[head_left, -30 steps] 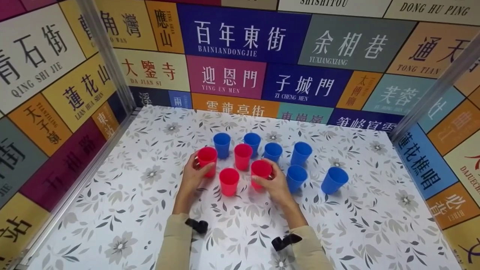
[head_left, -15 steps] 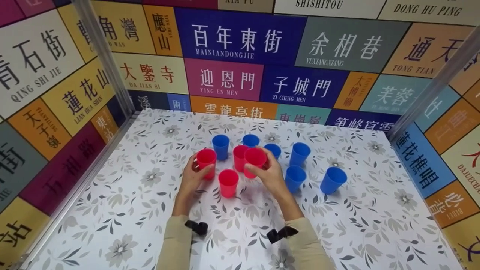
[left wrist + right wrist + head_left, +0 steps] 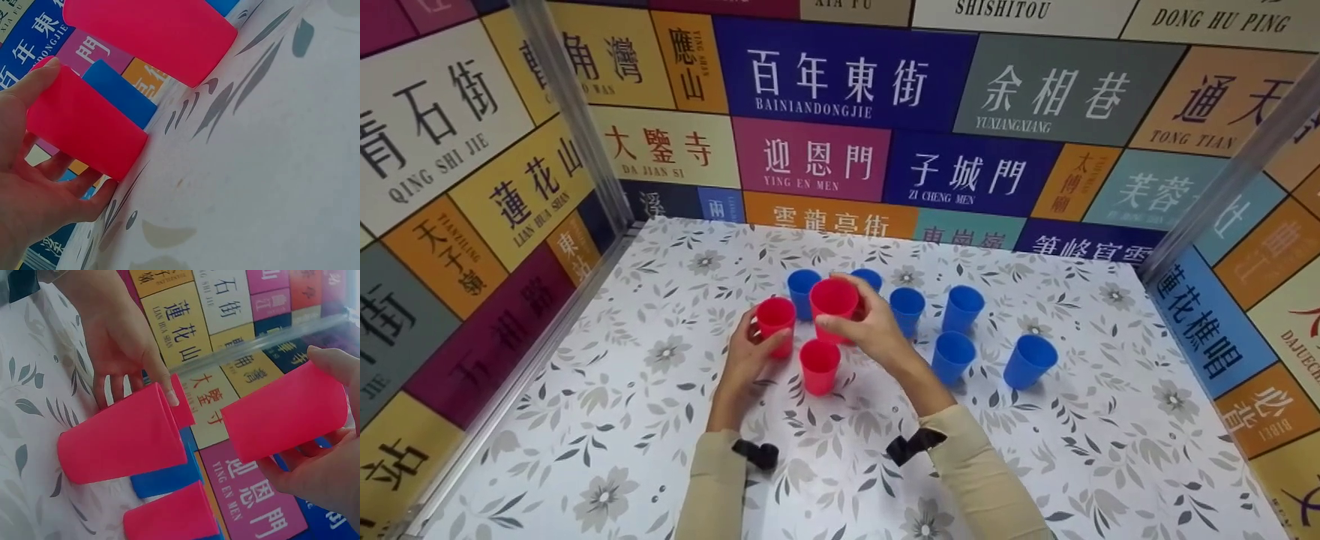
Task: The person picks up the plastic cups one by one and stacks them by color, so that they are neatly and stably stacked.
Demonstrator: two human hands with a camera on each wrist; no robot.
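Note:
In the head view my left hand [image 3: 746, 352] grips a red cup [image 3: 775, 330] standing at the left of the group. The left wrist view shows its thumb at the rim and its fingers [image 3: 84, 191] along the side of that cup [image 3: 84, 118]. My right hand [image 3: 874, 322] holds another red cup [image 3: 834, 309], lifted above the table, as the right wrist view shows of this cup [image 3: 287, 413]. A third red cup [image 3: 819, 367] stands upright just in front, between the hands. One more red cup [image 3: 171, 514] shows in the right wrist view, hidden behind the lifted one in the head view.
Several blue cups stand upright behind and to the right, among them a back-left blue cup [image 3: 802, 289] and a far-right blue cup [image 3: 1030, 361]. A floral cloth covers the table [image 3: 607, 420]. Walls of coloured signs [image 3: 840, 75] enclose its back and sides.
My right hand has lifted its red cup off the table and carried it left and away from me, in front of another red cup. My left hand has stayed on its cup.

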